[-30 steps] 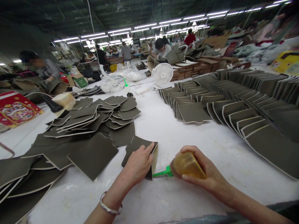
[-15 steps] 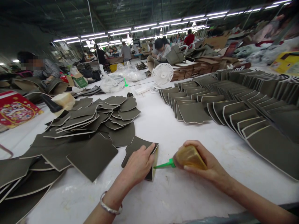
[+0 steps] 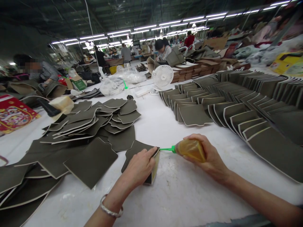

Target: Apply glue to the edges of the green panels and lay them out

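Observation:
My left hand (image 3: 138, 168) lies flat with its fingers pressed on a dark olive leather piece (image 3: 136, 149) on the white table (image 3: 180, 195), its pale edge turned toward my right hand. My right hand (image 3: 208, 156) is closed round an amber glue bottle (image 3: 190, 149). The bottle's green nozzle (image 3: 167, 149) touches the far corner of the piece's pale edge.
A loose heap of dark cut pieces (image 3: 78, 132) lies to the left. Rows of overlapped pieces with pale edges (image 3: 236, 107) fill the right side. A small white fan (image 3: 162, 76) stands at the back. A red printed bag (image 3: 13, 115) is far left. Other people work at distant tables.
My right hand has moved the glue bottle away from me along the piece's pale edge, from its near end to its far corner. My left hand has stayed on the piece.

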The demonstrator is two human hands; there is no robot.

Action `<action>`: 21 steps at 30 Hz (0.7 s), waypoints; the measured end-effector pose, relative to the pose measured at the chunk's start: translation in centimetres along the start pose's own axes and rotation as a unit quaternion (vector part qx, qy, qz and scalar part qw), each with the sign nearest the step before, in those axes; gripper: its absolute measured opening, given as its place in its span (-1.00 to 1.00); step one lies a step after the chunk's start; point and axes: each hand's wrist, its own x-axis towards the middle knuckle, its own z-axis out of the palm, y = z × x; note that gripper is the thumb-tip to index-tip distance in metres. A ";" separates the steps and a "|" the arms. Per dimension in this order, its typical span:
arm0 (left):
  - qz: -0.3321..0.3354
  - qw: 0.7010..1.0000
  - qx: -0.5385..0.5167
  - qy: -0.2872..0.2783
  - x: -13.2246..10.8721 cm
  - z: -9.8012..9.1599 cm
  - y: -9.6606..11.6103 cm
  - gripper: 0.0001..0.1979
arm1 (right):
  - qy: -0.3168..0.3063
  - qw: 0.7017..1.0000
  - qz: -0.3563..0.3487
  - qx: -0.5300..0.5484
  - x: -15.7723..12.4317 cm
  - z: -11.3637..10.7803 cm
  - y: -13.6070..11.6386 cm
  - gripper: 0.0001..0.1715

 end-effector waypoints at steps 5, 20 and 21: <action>0.007 1.000 -0.012 0.006 0.2 0.1 -0.1 -0.49 | -0.034 0.998 0.055 0.022 -0.6 -0.1 -0.2 -0.45; 0.001 0.994 -0.088 0.068 -0.6 -0.3 -0.9 -0.56 | -0.008 0.875 0.282 0.394 -0.8 -1.0 -1.8 -0.49; -0.018 0.991 -0.085 0.105 -0.9 -0.5 -1.3 -0.57 | 0.001 0.846 0.301 0.441 -0.8 -1.4 -1.8 -0.53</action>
